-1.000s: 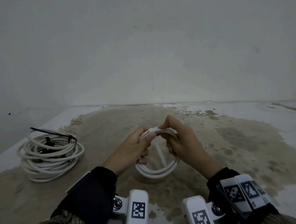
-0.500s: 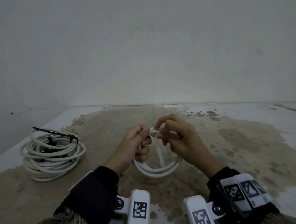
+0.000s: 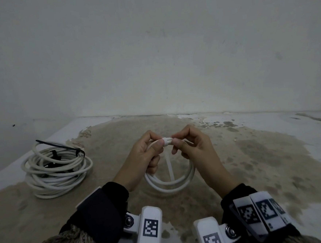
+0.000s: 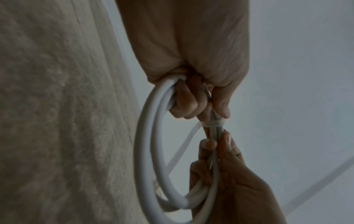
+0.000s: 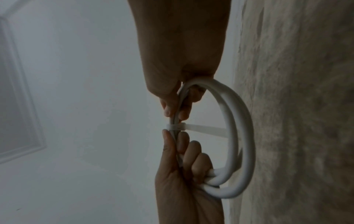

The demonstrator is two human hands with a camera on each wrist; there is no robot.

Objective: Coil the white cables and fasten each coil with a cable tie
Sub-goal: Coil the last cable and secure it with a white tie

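I hold a small white cable coil (image 3: 169, 184) upright over the floor. My left hand (image 3: 156, 141) pinches its top strands on the left, and my right hand (image 3: 176, 139) pinches them on the right. Between my thumbs a white cable tie (image 3: 165, 141) wraps the strands, its tail (image 3: 170, 168) hanging down through the loop. In the left wrist view the tie (image 4: 212, 124) sits just below my left fingertips on the coil (image 4: 145, 151). The right wrist view shows the tie (image 5: 176, 127) between both hands, its tail (image 5: 206, 130) reaching across to the coil (image 5: 241, 136).
A larger white cable coil (image 3: 56, 170) lies on the floor to the left, bound with a black cable tie (image 3: 62, 147). The stained concrete floor (image 3: 253, 152) meets a plain wall (image 3: 152, 65) not far ahead.
My right fingers shifted from over the coil's top to a pinch just right of the tie. The tie's head now shows between my thumbs. The large coil has not moved.
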